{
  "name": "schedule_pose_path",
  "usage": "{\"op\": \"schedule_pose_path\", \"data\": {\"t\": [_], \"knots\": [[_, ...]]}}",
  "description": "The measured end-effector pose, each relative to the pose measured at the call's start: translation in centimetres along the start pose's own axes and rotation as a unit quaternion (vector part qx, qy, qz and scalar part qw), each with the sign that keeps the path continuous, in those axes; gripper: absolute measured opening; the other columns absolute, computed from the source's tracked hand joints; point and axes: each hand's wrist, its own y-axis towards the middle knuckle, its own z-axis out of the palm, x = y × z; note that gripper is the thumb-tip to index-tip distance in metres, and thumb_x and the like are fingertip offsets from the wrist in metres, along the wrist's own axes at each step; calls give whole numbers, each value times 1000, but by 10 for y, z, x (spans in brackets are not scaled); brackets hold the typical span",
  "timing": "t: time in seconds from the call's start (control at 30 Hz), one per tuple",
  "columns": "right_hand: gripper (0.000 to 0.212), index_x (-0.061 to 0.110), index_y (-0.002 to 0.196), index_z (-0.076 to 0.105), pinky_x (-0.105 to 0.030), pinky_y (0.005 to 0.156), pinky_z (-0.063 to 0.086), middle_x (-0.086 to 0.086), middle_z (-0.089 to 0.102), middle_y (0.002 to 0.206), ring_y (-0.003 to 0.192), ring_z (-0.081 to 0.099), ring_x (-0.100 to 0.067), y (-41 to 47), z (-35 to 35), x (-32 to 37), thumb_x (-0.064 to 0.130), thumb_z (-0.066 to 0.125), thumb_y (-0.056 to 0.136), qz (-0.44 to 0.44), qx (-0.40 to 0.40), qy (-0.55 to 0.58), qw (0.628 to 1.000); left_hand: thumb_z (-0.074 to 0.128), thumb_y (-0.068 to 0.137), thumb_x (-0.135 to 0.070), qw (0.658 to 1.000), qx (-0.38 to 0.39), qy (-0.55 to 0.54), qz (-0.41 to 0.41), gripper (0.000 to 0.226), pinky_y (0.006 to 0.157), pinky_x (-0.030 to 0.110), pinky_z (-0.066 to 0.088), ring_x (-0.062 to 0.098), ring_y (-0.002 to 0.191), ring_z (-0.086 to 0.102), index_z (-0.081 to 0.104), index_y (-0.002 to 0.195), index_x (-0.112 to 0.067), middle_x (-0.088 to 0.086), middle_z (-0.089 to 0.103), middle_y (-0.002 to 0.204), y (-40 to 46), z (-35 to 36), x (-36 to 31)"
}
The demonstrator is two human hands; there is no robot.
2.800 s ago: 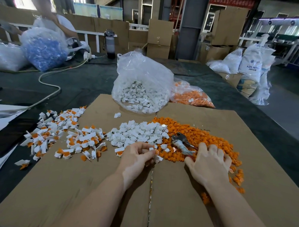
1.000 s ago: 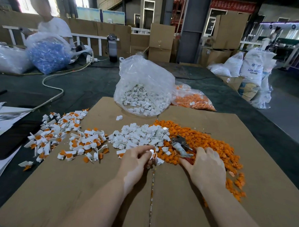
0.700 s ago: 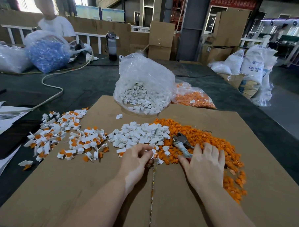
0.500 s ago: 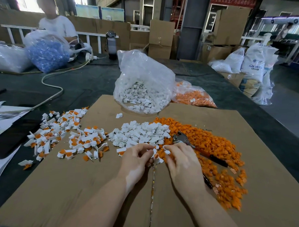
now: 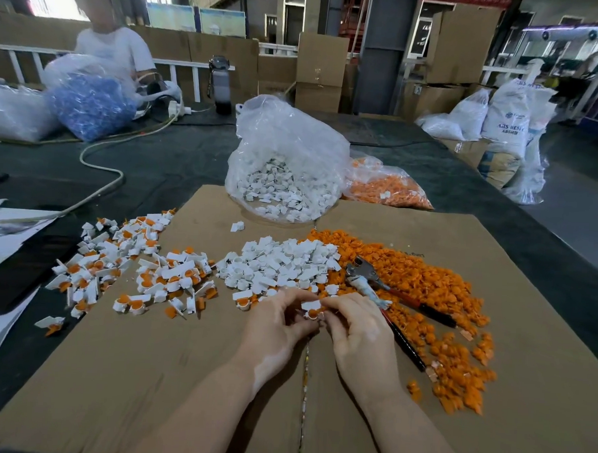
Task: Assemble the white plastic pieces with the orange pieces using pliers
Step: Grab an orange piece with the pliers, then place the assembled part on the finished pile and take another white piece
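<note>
This was a factory or warehouse assembly floor. A long dark-covered worktable [image 5: 177, 166] carried a cardboard sheet [image 5: 147, 373]. Behind the table stood stacked cardboard boxes [image 5: 320, 69] and a steel column [image 5: 384, 52]; to its right leaned printed resin sacks [image 5: 507, 122]. On it sat bulk bags of small plastic parts [image 5: 285, 188], and at its far left another worker [image 5: 110, 47] handled a bag of blue pieces [image 5: 90, 107].

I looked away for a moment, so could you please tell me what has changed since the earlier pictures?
The right hand left the orange pile and moved left to join the left hand; both now pinch a white piece together. The pliers, once under that hand, lie uncovered. The piles and bags stayed put.
</note>
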Motion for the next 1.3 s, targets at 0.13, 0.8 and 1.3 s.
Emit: {"op": "schedule_pose_path", "data": {"t": [0.13, 0.8, 1.3], "knots": [[12, 7, 82, 70, -20, 76, 43, -1, 65, 80, 80, 61, -18, -1, -1, 2, 0, 75, 74, -13, 25, 4, 1000, 74, 76, -6, 999, -1, 31, 13, 29, 59, 7, 38, 1, 61, 48, 67, 102, -17, -6, 57, 73, -1, 0, 1], [9, 8, 78, 69, -15, 79, 37, 0, 65, 76, 75, 61, -18, 0, 2, -1, 0, 74, 75, 33, 0, -35, 999, 60, 89, -12, 925, -266, 266, -49, 16, 90, 24, 31, 24, 111, 40, 69, 102, -12, 4, 46, 106, 21, -74, 25], [19, 6, 78, 70, -34, 69, 55, -3, 66, 75, 73, 64, -21, 0, 3, -3, -11, 75, 68, 22, -8, -57, 998, 65, 82, -42, 875, -192, 444, 6, 16, 84, 31, 15, 12, 103, 27, 71, 95, -34, -11, 48, 104, 12, -55, 25]]}}
